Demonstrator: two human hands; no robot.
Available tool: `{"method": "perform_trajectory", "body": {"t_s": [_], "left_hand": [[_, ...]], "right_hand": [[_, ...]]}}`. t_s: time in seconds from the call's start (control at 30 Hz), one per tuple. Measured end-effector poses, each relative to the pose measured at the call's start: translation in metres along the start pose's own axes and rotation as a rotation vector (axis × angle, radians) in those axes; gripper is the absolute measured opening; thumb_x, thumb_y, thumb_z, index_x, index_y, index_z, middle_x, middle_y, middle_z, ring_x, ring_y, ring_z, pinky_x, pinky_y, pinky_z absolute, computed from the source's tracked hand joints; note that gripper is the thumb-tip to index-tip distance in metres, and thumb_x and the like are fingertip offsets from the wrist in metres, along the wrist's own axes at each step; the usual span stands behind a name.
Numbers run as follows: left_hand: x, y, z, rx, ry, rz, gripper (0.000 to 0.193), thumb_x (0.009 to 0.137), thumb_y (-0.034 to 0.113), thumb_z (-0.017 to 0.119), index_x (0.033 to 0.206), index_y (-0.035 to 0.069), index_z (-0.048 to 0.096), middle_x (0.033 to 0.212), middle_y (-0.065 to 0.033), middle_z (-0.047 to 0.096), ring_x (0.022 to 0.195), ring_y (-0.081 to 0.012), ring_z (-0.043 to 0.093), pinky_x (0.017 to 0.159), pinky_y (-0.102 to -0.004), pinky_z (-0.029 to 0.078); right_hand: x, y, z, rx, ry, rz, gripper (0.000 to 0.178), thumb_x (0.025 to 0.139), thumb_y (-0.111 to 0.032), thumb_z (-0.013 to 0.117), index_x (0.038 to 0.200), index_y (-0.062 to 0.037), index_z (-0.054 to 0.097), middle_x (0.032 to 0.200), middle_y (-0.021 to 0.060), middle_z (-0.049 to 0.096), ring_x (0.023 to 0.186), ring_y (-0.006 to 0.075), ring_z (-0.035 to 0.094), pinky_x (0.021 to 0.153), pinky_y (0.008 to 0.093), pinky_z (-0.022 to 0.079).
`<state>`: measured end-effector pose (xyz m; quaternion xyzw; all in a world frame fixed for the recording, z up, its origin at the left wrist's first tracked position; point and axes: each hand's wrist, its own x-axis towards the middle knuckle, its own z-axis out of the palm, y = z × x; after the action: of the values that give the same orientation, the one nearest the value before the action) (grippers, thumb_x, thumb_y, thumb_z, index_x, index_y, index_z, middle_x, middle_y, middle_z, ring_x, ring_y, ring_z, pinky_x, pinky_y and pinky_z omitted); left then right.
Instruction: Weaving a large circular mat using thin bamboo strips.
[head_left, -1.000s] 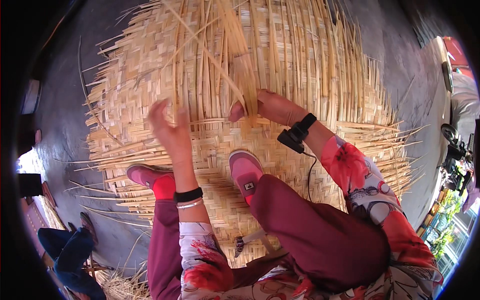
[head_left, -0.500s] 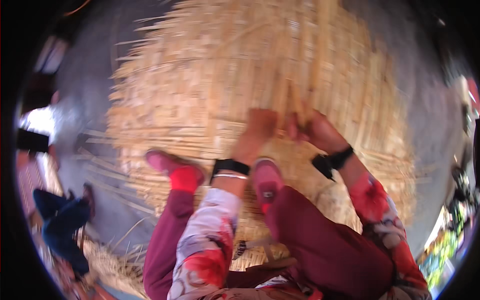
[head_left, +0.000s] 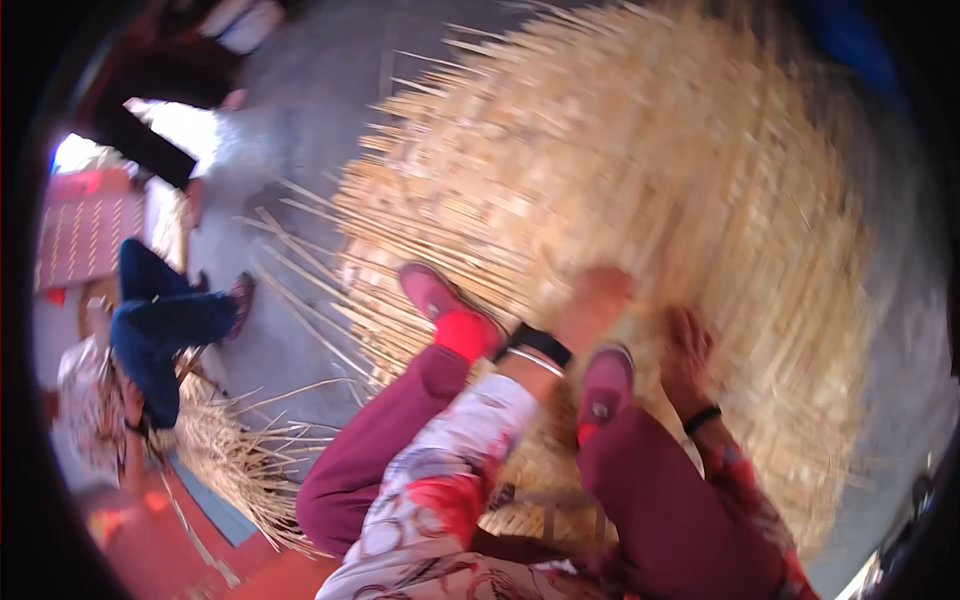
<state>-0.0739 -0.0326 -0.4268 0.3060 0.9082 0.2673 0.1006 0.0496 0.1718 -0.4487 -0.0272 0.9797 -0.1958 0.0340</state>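
A large woven mat of pale, flat strips, likely split bamboo, spreads in front of me and under my feet. My left hand is low over its near middle, just beyond my shoe, smeared by motion. To its right, my right hand is close to the weave near my right knee. Its fingers look partly bent but are blurred, so whether they hold anything does not show. Dark bands circle both wrists. My maroon shoes rest on the mat's near part.
Long loose strip ends stick out from the mat's left edge over the grey floor. A bundle of thin strips lies at lower left, beside a seated person in dark blue trousers. Another person in dark clothing is at upper left.
The view has turned left, so the mat appears farther right and tilted. A narrow strip-like piece seen at my right hand before is no longer distinguishable. My hands are closer to my knees.
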Motion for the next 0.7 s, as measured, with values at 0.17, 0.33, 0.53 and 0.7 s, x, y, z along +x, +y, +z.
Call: {"method": "perform_trajectory", "body": {"t_s": [0.17, 0.33, 0.53, 0.7], "left_hand": [[-0.01, -0.03, -0.078, 0.159, -0.304, -0.085, 0.013, 0.074, 0.02, 0.067, 0.075, 0.008, 0.065, 0.076, -0.0118, 0.065, 0.084, -0.0312, 0.063, 0.073, -0.0444, 0.049], [-0.02, -0.024, -0.103, 0.403, -0.281, 0.066, 0.006, 0.077, 0.014, 0.062, 0.073, 0.011, 0.064, 0.07, -0.0089, 0.064, 0.07, -0.0273, 0.064, 0.062, -0.0414, 0.047], [-0.067, 0.015, -0.11, 0.738, -0.236, 0.11, 0.016, 0.07, 0.018, 0.059, 0.055, 0.017, 0.062, 0.056, -0.004, 0.058, 0.057, -0.0188, 0.055, 0.076, -0.0431, 0.043], [-0.121, 0.06, -0.177, 0.883, -0.081, 0.148, 0.013, 0.072, 0.02, 0.059, 0.062, 0.017, 0.067, 0.059, -0.0008, 0.06, 0.067, -0.0202, 0.057, 0.094, -0.0495, 0.031]], "right_hand": [[0.015, -0.01, -0.017, -0.168, -0.141, 0.004, 0.047, 0.08, -0.009, 0.053, 0.126, 0.0007, 0.049, 0.136, 0.0127, 0.042, 0.131, 0.03, 0.036, 0.102, 0.0525, 0.03], [0.07, -0.036, -0.01, 0.291, -0.083, -0.18, 0.039, 0.078, -0.017, 0.06, 0.115, -0.0049, 0.057, 0.117, 0.0136, 0.055, 0.112, 0.0288, 0.05, 0.091, 0.0462, 0.041], [0.094, -0.044, 0.008, 0.219, -0.305, -0.378, 0.016, 0.08, -0.019, 0.062, 0.072, -0.0044, 0.062, 0.072, 0.0145, 0.058, 0.071, 0.0346, 0.057, 0.064, 0.0454, 0.045], [0.056, -0.059, -0.02, 0.61, -0.115, -0.399, 0.008, 0.073, -0.005, 0.066, 0.078, -0.0003, 0.062, 0.081, 0.0147, 0.061, 0.08, 0.0347, 0.057, 0.075, 0.0409, 0.046]]}}
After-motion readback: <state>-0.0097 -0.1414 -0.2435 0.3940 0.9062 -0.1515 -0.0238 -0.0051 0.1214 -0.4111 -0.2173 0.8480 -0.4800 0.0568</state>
